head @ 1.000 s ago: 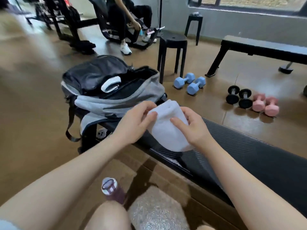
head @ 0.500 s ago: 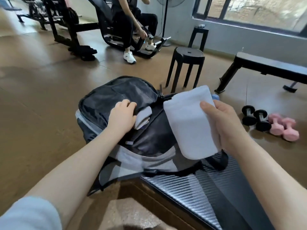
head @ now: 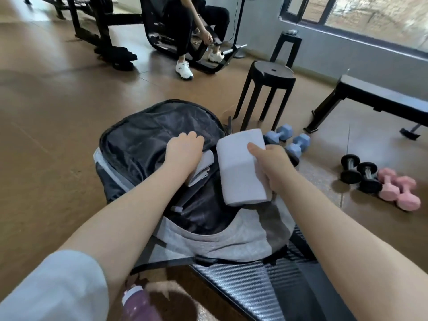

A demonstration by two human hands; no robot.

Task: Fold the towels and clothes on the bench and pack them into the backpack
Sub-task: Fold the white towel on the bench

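- A folded white towel (head: 240, 167) is gripped by the right hand (head: 274, 166), its fingers wrapped behind it and the thumb laid across its front.
- The towel is held just above the open backpack (head: 208, 237), which lies on the desk (head: 254, 288).
- The towel's long axis is seen running toward the wearer, roughly along the opening.
- The dark mouth of the pack lies below and to the left of the towel.
- The rear flap is pressed back by the left hand (head: 184, 149), fingers curled over a smaller white item (head: 201, 170).
- The right hand is judged nearer for the drop.
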